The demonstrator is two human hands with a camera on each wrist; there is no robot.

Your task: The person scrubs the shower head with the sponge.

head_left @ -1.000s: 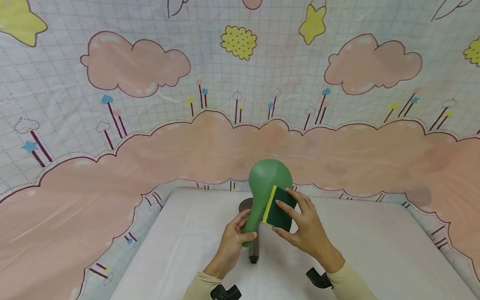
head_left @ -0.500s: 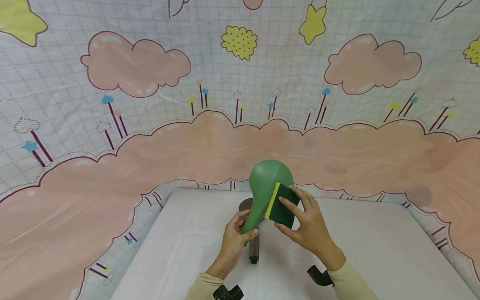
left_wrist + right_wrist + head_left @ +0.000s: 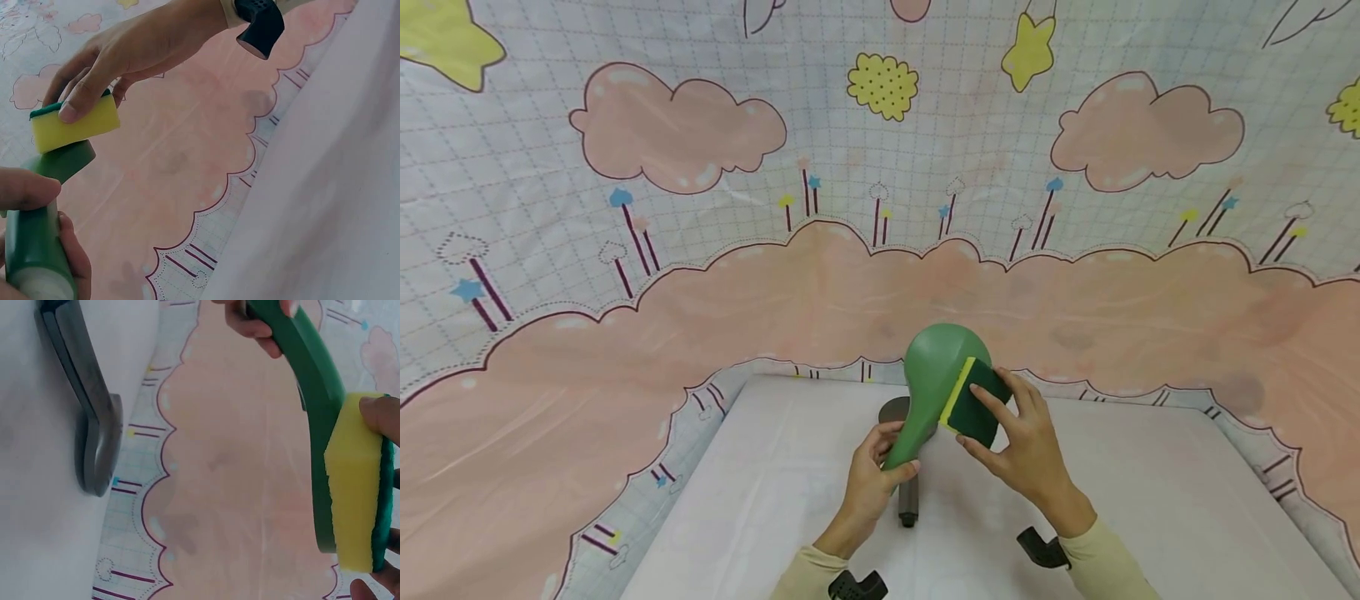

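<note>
Sponge rests yellow side against the green shower head, pinched by the right hand; the left hand curls round the green shower head's handle, and below it a grey shower head lies on the white surface

Green round-headed tool in left grip, sponge in right grip — gray tool on white tabletop.

Pale yellow sleeves, curved black wrist devices
</note>
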